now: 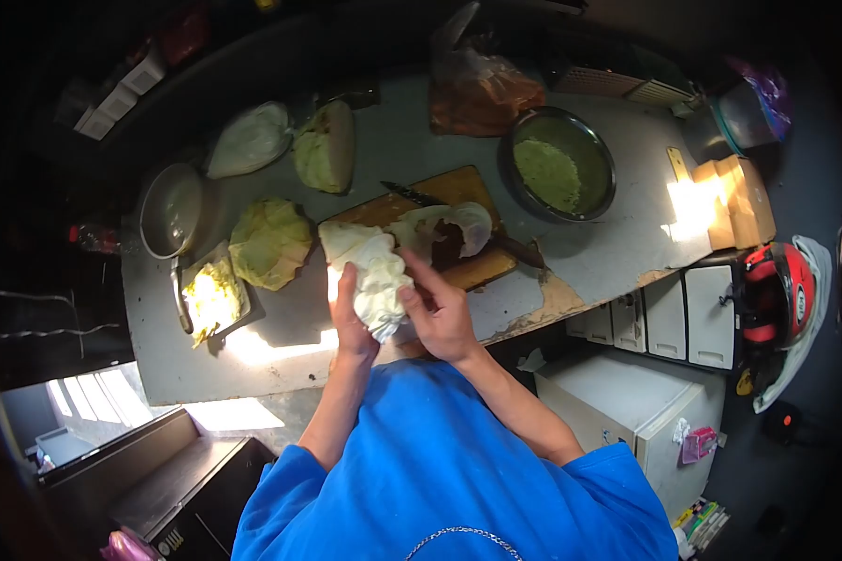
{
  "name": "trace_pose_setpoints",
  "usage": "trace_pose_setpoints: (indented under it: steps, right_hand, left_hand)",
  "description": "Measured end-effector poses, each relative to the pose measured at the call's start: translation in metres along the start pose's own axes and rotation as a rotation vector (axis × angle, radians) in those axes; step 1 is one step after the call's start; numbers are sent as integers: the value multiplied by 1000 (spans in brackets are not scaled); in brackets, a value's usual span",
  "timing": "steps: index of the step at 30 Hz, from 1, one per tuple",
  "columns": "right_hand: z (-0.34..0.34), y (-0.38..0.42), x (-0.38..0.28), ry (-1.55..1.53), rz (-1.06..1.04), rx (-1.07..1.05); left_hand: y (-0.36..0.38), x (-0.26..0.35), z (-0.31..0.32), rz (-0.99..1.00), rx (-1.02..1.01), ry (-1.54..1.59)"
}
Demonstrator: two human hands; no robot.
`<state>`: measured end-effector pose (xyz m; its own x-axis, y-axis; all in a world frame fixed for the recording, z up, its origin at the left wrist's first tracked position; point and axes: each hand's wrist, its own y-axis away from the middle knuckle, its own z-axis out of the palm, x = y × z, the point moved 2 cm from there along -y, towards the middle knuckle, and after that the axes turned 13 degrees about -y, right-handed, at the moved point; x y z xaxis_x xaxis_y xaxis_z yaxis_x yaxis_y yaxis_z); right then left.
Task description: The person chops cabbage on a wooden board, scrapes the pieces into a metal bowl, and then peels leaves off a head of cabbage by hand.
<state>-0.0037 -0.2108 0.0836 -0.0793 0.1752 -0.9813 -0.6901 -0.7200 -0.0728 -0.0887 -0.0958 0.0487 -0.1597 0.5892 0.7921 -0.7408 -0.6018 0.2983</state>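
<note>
Over the near side of the bench (393, 103), the ruffled pale leaf (376, 276) is up in both hands! The left hand (353, 325) has its grip closed on the lower left side, while the right hand (440, 318) pinches the right edge, thumb against it and index finger reaching along it. Just beyond lies the wooden board (460, 185), carrying pale pieces (475, 224) and a dark blade (412, 194). Right of that, a round metal bowl (612, 178) holds pale green bits; over left, a yellow-green leafy piece (269, 245) sits near sunlit shreds (211, 297).
</note>
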Motion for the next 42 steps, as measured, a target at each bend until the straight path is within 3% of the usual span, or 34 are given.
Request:
trace_pose_setpoints:
  steps: [1, 4, 7, 14, 18, 21, 23, 24, 30, 32, 36, 39, 41, 42]
  right_hand:
    - [6, 0, 5, -109, 30, 110]
    - [12, -6, -10, 176, -60, 25]
    - [14, -10, -6, 129, 28, 44]
    - [6, -16, 8, -205, 105, -17]
    - [2, -18, 13, -222, 149, -19]
    - [6, -13, 6, -37, 59, -10]
    - [10, -11, -2, 219, -51, -36]
    - [10, -12, -7, 218, -51, -35]
    - [10, -16, -14, 212, -99, -92]
    - [12, -17, -13, 285, -200, -61]
    - [12, -16, -17, 328, -210, 26]
    - [11, -22, -22, 292, -132, 65]
    - [3, -26, -8, -25, 66, 207]
    - [-1, -31, -8, -232, 151, 251]
  left_hand:
    - [-1, -2, 5, 32, 102, -44]
    - [-9, -14, 5, 172, 176, -113]
    - [-7, -13, 0, 58, 128, -28]
    - [-5, -13, -4, 104, 90, 4]
    - [-3, -3, -12, -38, 18, 151]
    - [-1, 13, -2, -120, -38, 309]
    - [-9, 0, -5, -79, 179, 89]
    - [-7, 0, -3, -86, 172, -21]
    - [-10, 11, 0, -89, 88, 18]
    - [-12, 12, -2, -90, 80, 51]
    - [-17, 8, -6, -37, 56, 33]
    - [-15, 15, -6, -45, 51, 27]
    - [-17, 9, -18, -116, 25, 57]
    - [-18, 10, -18, -191, -143, 220]
